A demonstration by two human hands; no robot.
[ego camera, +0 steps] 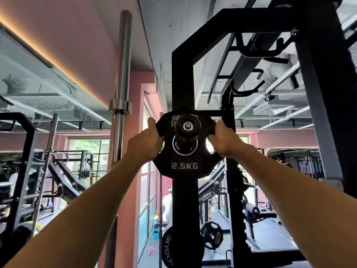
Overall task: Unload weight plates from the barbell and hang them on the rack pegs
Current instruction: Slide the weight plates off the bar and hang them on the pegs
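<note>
Gripping the 2.5KG plate (185,165) at its side cut-outs, the left hand (145,144) and right hand (224,141) curl round the rim as it hangs on the rack peg (187,126), likely light, rigid, and easily steadied there.

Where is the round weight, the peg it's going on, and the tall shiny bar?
weight plate (184,166), head view, on its lower face by the 2.5KG lettering
rack peg (187,125), head view, on its round end cap
barbell (121,74), head view, on its upright chrome sleeve
</note>
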